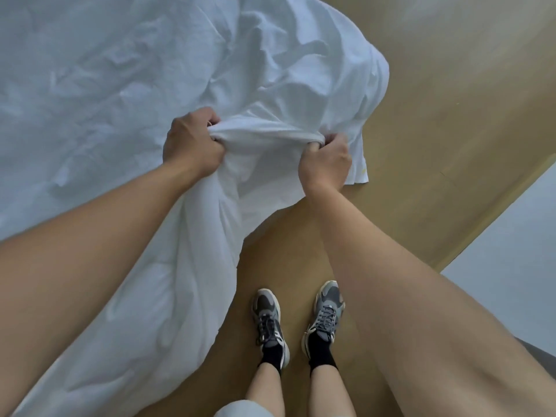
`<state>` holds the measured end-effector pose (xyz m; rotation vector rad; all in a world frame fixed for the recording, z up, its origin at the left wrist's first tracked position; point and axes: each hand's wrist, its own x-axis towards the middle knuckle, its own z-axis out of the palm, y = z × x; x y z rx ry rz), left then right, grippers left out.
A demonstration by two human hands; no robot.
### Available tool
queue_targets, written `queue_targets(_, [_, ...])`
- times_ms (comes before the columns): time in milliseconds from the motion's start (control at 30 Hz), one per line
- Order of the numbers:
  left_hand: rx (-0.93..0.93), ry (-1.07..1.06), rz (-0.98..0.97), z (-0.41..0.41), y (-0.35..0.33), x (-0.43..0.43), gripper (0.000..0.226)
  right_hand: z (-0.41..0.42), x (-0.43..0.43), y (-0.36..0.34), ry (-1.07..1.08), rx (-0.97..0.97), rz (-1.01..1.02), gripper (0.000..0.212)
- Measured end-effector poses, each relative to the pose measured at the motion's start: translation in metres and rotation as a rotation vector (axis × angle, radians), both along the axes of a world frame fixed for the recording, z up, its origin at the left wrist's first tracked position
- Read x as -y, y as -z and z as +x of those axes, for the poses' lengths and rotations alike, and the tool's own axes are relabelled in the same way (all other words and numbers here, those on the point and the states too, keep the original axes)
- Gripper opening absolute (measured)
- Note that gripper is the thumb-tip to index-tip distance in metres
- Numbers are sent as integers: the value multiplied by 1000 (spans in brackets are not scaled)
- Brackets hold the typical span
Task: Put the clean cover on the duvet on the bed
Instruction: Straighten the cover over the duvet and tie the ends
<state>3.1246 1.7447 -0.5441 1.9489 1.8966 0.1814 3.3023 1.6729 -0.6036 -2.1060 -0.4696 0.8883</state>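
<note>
A bunched edge of the white cover is gripped by both hands. The left hand is seen knuckles-up, with its fingers curled tight round a gathered wad of cloth. The right hand is closed the same way, its fingers hooked into the fabric end. Between the two sets of fingers the cover is pulled into a taut rolled band.

Beyond the fingers, away from the person, the cover is heaped in loose crumpled folds over the corner of the bed, whose top is spread with wrinkled white cloth. Just outside the right fingers a flat corner flap is seen hanging, with a small yellow mark near its lower edge.

Below the left fingers, under the left forearm, a thicker puffy white bulk is draped off the bed edge toward the tan floor. It is taken as the duvet, but where cover ends and duvet starts cannot be told.

Nearer the person than both hands, grey laced shoes with black socks are planted on the floor, close beside the hanging cloth. A pale surface is seen far right of the right fingers; what it is cannot be told.
</note>
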Motion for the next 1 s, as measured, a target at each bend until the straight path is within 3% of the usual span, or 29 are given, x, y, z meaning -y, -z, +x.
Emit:
queue_targets(67, [23, -31, 9, -12, -2, -8, 24, -3, -28, 6, -14, -176, 27, 19])
queue_targets(167, [42, -75, -17, -30, -4, -16, 34, -10, -43, 14, -213, -303, 96, 10])
queue_targets(233, [66, -89, -67, -37, -3, -18, 28, -14, -36, 23, -261, -503, 101, 8])
queue_targets(333, [98, -88, -119, -37, 0, -16, 22, -22, -19, 31, -297, -516, 102, 8])
queue_targets(467, [131, -48, -155, -35, 2, -12, 23, -26, -21, 35, -35, -516, 75, 9])
queue_targets(567, [139, -81, -146, -32, 6, -10, 21, -25, -36, 34, 251, -858, -39, 12])
queue_targets(633, [137, -131, -130, -29, 8, -9, 18, -31, -45, 30, 306, -988, -74, 19])
queue_targets(700, [135, -167, -98, -26, 10, -6, 16, -43, -50, 30, 222, -901, -61, 9])
queue_targets(733, [130, -165, -75, -24, 11, -4, 14, -47, -49, 32, 127, -765, -79, 12])
queue_targets(833, [121, -154, 10, -19, 9, 0, 7, -51, -18, 39, -252, -127, -177, 40])
queue_targets(867, [121, -162, 34, -17, 8, 0, 5, -52, 2, 41, -342, -10, -153, 44])
queue_targets(967, [103, -187, 98, -15, 1, -4, 24, -48, 69, 45, -538, 129, -83, 40])
queue_targets(1000, [97, -186, 111, -17, -1, -5, 28, -44, 85, 44, -525, 98, -97, 35])
